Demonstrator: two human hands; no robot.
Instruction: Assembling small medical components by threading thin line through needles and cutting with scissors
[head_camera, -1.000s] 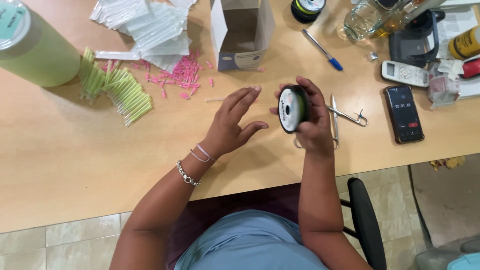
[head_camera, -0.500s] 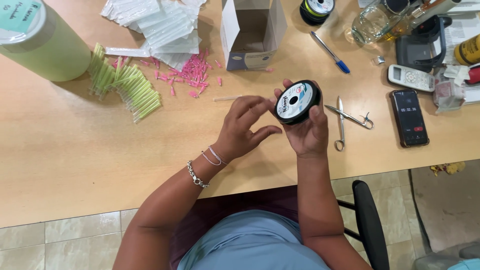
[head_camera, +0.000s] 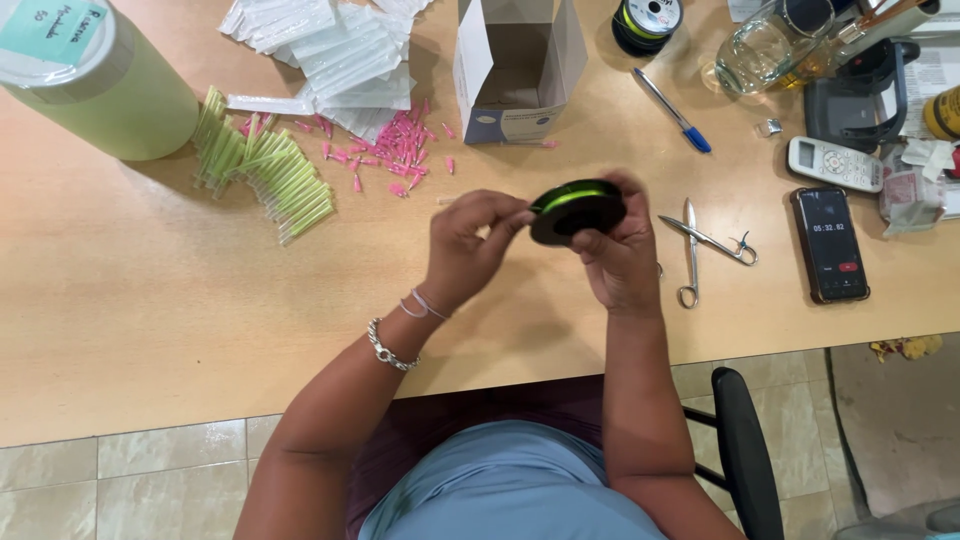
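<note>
Black spool (head_camera: 577, 210) of green line sits gripped in the right hand (head_camera: 618, 255); the left hand (head_camera: 468, 243) pinches its rim above the tabletop (head_camera: 150, 300), scissors (head_camera: 700, 245) nearby.

The one camera is sitting on the person's head and looking almost straight down, close over the wooden table (head_camera: 150, 300). It is taking in both forearms, the lap, a strip of tiled floor (head_camera: 120, 480) near the frame's bottom, and the table's far clutter along the top edge.
</note>
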